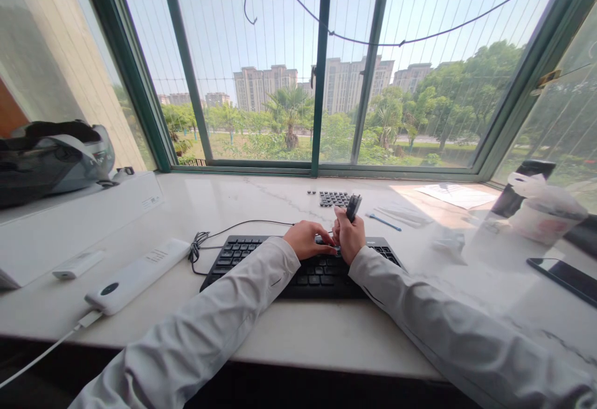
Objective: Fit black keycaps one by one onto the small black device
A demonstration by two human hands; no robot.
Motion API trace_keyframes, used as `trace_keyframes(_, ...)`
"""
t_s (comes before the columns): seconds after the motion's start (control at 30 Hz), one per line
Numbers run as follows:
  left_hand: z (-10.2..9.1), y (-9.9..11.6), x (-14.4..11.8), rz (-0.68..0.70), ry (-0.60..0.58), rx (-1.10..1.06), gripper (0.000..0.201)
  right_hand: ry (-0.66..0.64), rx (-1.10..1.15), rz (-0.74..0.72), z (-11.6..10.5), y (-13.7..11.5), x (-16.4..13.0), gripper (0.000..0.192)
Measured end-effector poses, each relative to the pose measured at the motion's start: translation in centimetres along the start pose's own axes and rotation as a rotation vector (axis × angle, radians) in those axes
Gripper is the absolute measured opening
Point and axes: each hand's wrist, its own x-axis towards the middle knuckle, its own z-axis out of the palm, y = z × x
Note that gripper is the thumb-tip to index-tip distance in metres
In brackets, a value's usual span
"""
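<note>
A black keyboard [317, 281] lies on the white countertop under both my hands. My right hand [351, 235] is wrapped round a black tool [353, 207] whose split upper end sticks up above the fist. Its lower end is hidden by my fingers, so its kind is unclear. My left hand [308, 240] rests over the keyboard's upper middle, thumb and forefinger drawn together close to the right hand. Whatever lies between those fingertips is too small to make out. Behind the hands, small black keycaps [332, 199] are set out in rows.
A blue stick [385, 221] and clear plastic bags [405, 215] lie right of the keycaps. Left are a coiled cable [198, 248], a white power strip [140, 275] and a white box [84, 229]. A phone [566, 278] and wrapped container [545, 210] stand right, below the window.
</note>
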Motion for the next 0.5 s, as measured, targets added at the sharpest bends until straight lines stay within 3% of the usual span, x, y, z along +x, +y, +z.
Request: trace_keyframes(0.5, 0.17, -0.50, 0.22, 0.004, 0.011, -0.034, 0.026, -0.049, -0.290, -0.226, -0.69, 0.87, -0.23, 0.043)
